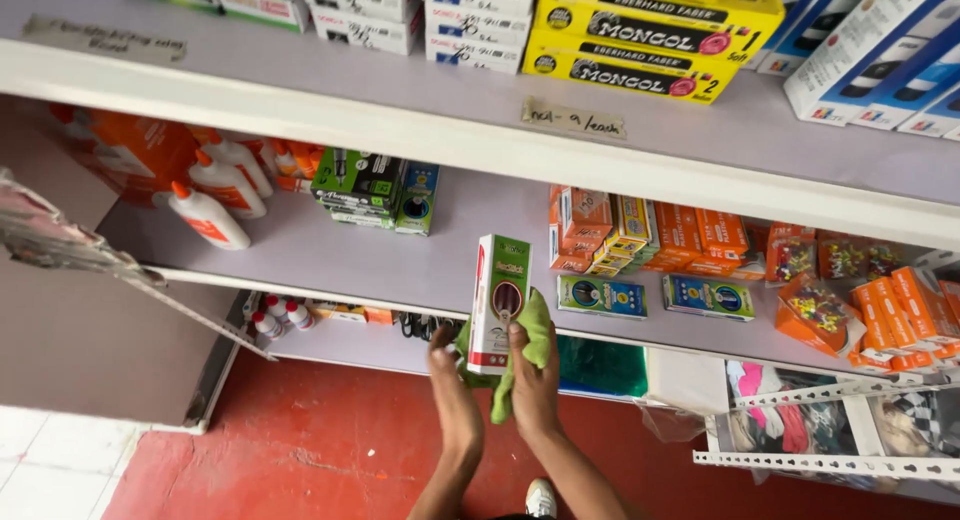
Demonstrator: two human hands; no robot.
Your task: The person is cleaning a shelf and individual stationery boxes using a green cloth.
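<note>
I hold a tall green, white and red box [497, 298] upright in front of the middle shelf [400, 265]. My left hand [449, 372] grips the box's lower left corner from below. My right hand [535, 378] presses a green cloth [537, 337] against the box's right side, with the thumb on the box's front. The cloth drapes down behind my right hand to the wrist.
Glue bottles [210, 212] stand at the left of the middle shelf, green boxes [362, 185] behind, orange boxes [640, 235] and flat green packs [602, 296] to the right. Yellow pencil boxes [640, 40] sit on the top shelf. A metal rack [830, 430] is at lower right, above the red floor [330, 450].
</note>
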